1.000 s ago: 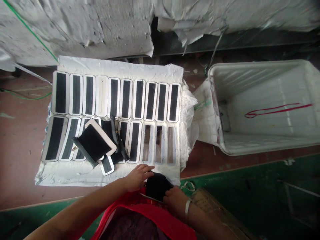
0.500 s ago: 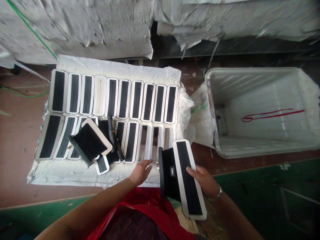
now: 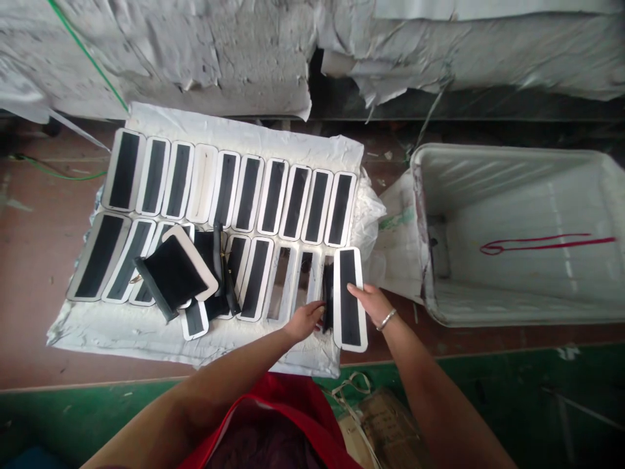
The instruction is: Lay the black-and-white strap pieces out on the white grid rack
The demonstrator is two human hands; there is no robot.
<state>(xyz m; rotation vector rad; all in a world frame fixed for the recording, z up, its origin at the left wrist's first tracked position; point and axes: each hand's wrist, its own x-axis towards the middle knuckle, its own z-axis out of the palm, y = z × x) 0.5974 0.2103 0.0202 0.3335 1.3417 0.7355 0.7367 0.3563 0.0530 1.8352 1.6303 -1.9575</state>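
My right hand (image 3: 375, 303) grips the right edge of a black bag (image 3: 349, 299) with a white-bordered bottom panel, its thumb on the panel's dark strip. The bag stands over the near right corner of a white padded holder (image 3: 209, 345). My left hand (image 3: 307, 320) is at the left side of the same bag, fingers curled against its black body and partly hidden. Two rows of similar panels (image 3: 251, 195) sit in the holder's slots. Left of my left hand, open slots (image 3: 280, 283) show between the panels and the bag.
More black bags (image 3: 178, 273) lie loosely over the front row, with a small panel (image 3: 195, 320) beside them. A large white bin (image 3: 517, 306) with a red mark stands at the right. Rough grey-white sheeting (image 3: 219, 58) hangs behind. A brown package (image 3: 395, 423) lies below my right arm.
My right hand has carried the bag up and left over the holder's right end, turning its panel more upright in view. My left hand has moved right to the bag's side.
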